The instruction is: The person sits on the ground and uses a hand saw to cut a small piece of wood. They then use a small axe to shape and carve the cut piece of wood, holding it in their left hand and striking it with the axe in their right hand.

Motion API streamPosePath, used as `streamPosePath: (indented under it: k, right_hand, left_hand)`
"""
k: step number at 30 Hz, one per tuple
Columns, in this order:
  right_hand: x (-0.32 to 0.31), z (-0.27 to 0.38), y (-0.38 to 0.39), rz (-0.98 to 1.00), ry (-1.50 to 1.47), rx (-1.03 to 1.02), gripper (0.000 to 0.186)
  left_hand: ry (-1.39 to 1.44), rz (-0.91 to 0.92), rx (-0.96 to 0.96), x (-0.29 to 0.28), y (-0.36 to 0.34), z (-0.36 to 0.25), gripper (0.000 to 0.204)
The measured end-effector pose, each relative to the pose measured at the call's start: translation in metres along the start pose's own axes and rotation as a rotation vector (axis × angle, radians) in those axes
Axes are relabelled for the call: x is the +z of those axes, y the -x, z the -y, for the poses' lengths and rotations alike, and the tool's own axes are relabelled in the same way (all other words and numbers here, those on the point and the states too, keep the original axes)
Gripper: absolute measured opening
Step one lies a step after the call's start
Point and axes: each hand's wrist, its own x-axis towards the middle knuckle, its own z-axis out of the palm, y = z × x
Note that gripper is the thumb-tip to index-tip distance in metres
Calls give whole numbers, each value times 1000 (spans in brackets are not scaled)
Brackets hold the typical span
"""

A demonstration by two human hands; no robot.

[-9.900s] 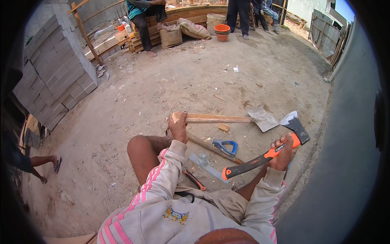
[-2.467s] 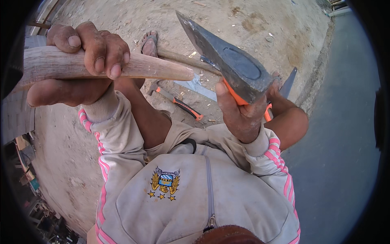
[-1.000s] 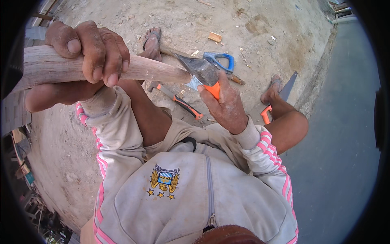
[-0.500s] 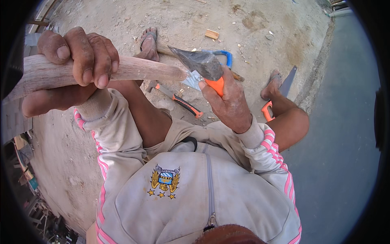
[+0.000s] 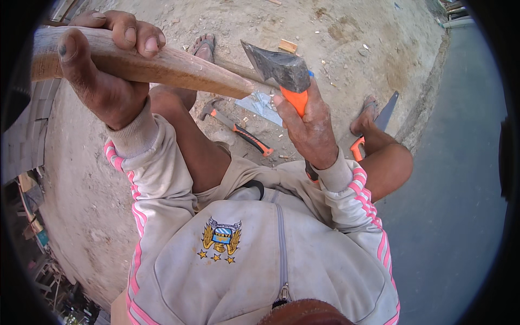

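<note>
A long, slightly curved piece of wood (image 5: 189, 70) stretches across the upper left. My left hand (image 5: 108, 92) grips it, fingers over the top and thumb on the near side. The wood's narrower end points right, toward a hatchet (image 5: 281, 70) with a dark metal head and orange handle. My right hand (image 5: 314, 124) is closed round that handle just below the head, leaving a small gap between hatchet and wood. Part of the handle is hidden by the hand and sleeve. Beneath the wood's end, a bluish sheet (image 5: 260, 105) lies on the ground.
A claw hammer (image 5: 238, 130) lies between my legs. Beside my right foot rests a handsaw (image 5: 386, 111) with an orange handle. A wood block (image 5: 288, 46) and a pole (image 5: 244, 70) are on the sandy ground. Smooth grey surface (image 5: 439, 189) borders the right side.
My left hand has rolled the wood and raised its held end, so a flatter, browner side shows. The hatchet has shifted slightly right, away from the wood.
</note>
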Motion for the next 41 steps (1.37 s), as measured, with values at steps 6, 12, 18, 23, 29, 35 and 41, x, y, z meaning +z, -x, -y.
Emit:
streamPosePath:
  k: [6,12,18,23,29,35,41]
  right_hand:
    - [2,6,-4,-55,117,-194,28]
    - [1,29,2,-141,107,-334,26]
    - [1,29,4,-36,118,-114,27]
    - [-1,40,9,-117,136,-266,27]
    - [4,11,6,5,162,-76,26]
    - [-6,39,9,-194,58,-350,26]
    - [1,-2,0,61,113,-30,44]
  left_hand:
    - [64,-64,13,10,-4,1,40]
    - [76,-193,22,14,-1,-2,35]
    - [5,-230,75,24,7,5,34]
    - [13,-226,108,31,4,2,33]
    - [-12,-205,118,37,7,-3,34]
    - [31,-268,113,38,6,0,33]
    - [-77,-193,114,27,5,3,34]
